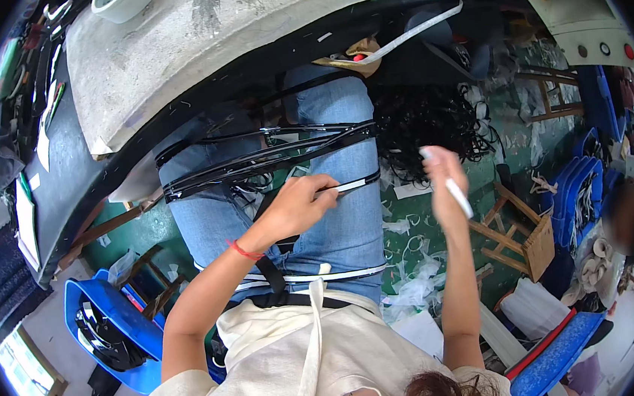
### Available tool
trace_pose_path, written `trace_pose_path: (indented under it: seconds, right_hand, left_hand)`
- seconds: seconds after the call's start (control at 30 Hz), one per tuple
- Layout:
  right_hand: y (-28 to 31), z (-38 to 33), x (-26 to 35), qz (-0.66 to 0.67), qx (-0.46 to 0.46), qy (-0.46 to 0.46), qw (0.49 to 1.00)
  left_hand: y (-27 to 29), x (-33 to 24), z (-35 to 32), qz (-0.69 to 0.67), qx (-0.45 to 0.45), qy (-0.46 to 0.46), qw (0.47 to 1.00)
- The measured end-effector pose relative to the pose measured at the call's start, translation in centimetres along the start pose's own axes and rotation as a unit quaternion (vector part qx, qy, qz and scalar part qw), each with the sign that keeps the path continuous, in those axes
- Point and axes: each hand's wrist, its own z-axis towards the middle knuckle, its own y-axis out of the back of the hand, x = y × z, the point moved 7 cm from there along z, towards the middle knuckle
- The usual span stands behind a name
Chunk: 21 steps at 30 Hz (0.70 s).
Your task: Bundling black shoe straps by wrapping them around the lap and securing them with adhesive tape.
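Over my right thigh, my left hand [302, 203] is closed in a pinch on a thin black strip with a white end section [352, 185]. A red cord circles that wrist. My right hand [448, 183] is raised to the right of my knee, its fingers closed round a slim white strip-like piece [458, 199] whose exact kind I cannot make out. Several glossy black straps [276, 156] lie across both thighs of my jeans. White strips [346, 274] cross my lap nearer my waist.
A workbench with a stained pale cover [243, 46] stands ahead. A heap of black straps [431, 124] lies on the littered green floor. Wooden stools [539, 250] and blue bins [574, 190] stand at the right. Another blue bin [88, 293] holds black pieces at the left.
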Motion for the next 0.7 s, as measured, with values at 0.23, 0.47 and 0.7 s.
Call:
trace_pose_path:
  seconds: [0.23, 0.47, 0.7]
  right_hand:
    - [-8.4, -1.5, 3.2, 0.096, 0.235, 0.069, 0.965]
    - [-8.8, -1.5, 3.1, 0.174, 0.29, 0.003, 0.941]
    - [-8.9, -2.4, 3.7, 0.091, 0.305, 0.047, 0.947]
  left_hand:
    - [2.4, 0.4, -1.1, 0.158, 0.091, 0.037, 0.983]
    - [-0.5, -0.4, 0.8, 0.124, 0.074, 0.027, 0.989]
    - [-0.4, 0.0, 0.6, 0.042, 0.059, -0.036, 0.997]
